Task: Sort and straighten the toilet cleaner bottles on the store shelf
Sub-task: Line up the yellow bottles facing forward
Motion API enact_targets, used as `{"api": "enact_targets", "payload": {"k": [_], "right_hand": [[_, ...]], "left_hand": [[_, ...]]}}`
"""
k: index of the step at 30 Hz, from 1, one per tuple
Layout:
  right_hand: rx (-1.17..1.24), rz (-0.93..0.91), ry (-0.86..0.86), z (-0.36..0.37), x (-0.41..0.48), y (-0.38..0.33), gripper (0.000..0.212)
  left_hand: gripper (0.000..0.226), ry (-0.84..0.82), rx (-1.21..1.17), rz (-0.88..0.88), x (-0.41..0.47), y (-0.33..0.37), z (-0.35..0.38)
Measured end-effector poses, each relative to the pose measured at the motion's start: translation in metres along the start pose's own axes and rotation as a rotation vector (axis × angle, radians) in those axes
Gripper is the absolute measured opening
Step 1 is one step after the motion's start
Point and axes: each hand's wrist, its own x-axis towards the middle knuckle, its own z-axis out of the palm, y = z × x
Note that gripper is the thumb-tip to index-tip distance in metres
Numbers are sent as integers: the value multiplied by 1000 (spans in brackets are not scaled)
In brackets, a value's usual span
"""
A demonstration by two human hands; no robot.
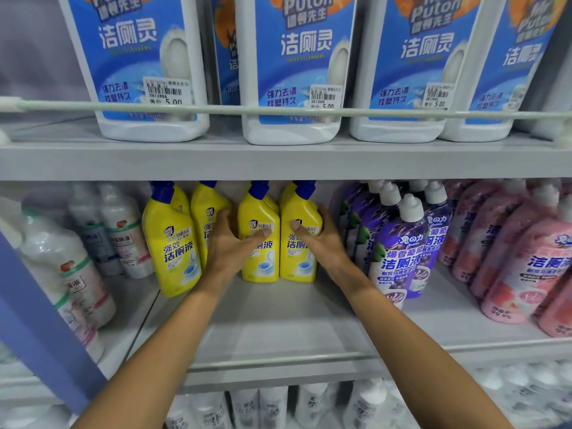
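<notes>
Several yellow toilet cleaner bottles with blue caps stand on the middle shelf. My left hand grips one yellow bottle from its left side, thumb across the label. My right hand grips the neighbouring yellow bottle from its right side, thumb on its front. These two bottles stand upright, side by side and touching. Another yellow bottle stands further forward at the left, tilted slightly. A fourth yellow bottle sits behind my left hand.
Purple bottles and pink bottles crowd the right of the shelf. White bottles stand at the left beside a blue upright post. Large white jugs with blue labels fill the upper shelf behind a rail.
</notes>
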Motion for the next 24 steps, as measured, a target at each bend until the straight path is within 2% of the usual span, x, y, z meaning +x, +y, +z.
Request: {"api": "enact_targets", "payload": {"k": [4,9,16,21,24], "right_hand": [[8,-31,7,3,-3,14,52],[40,-6,0,2,3,18,43],[44,18,7,8,7,23,60],[49,27,-22,10,10,25,63],[35,19,-16,16,10,23,54]], "left_hand": [[89,-146,-35,-31,-6,-18,3],[87,-220,-160,-52,-10,-30,3],[99,-139,-188,-64,-2,-29,2],[82,-111,-179,-37,-1,-33,-1],[72,-105,-190,-5,-3,-34,-5]]}}
